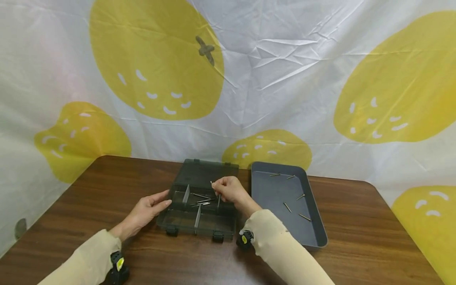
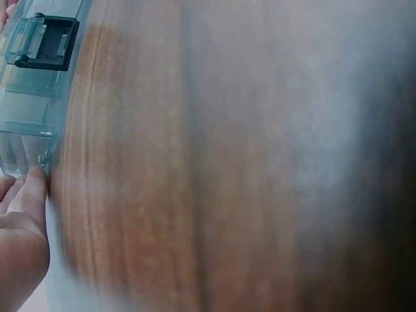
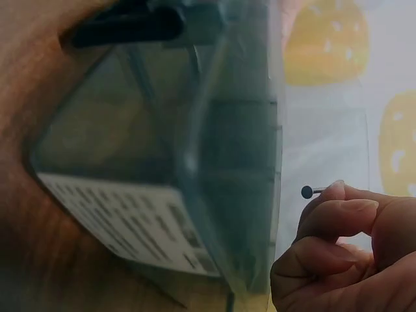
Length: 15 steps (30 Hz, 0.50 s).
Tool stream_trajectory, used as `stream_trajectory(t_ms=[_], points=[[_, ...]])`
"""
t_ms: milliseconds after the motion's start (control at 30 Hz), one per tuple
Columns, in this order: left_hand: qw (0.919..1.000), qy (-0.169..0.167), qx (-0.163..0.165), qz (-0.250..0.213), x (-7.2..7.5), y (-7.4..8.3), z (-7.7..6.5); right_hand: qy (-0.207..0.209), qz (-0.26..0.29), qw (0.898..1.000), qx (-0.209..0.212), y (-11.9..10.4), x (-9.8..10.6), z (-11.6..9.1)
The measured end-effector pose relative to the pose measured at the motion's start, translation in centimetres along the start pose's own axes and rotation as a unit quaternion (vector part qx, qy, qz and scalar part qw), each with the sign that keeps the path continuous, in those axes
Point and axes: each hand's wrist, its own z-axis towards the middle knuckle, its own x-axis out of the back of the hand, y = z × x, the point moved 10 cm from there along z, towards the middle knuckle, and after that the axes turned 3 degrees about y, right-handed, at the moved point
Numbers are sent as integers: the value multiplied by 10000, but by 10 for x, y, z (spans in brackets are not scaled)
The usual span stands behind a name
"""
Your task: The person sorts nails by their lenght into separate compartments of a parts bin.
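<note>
A smoky clear compartment box lies on the table with its lid folded back. Loose screws lie together in its far middle compartment. My right hand is over the far right part of the box, pinching a single screw between thumb and fingertips; its round dark head sticks out. At the box's left side rests my left hand, fingers extended and fingertips touching the wall. In the left wrist view, a fingertip meets the box corner.
Right of the box stands a grey tray holding several scattered screws. Two black latches line the box's front edge, and grey dividers split its inside. Behind the wooden table hangs a fruit-print cloth.
</note>
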Motion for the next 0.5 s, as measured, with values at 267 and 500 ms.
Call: stream_trajectory(t_ms=[267,500], points=[[10000,-27,37,65,-1,0,-2,2,-226,9996,150,2,-8,-5],[10000,-13,23,60,-1,1,-1,37,-473,9988,120,2,-9,-6]])
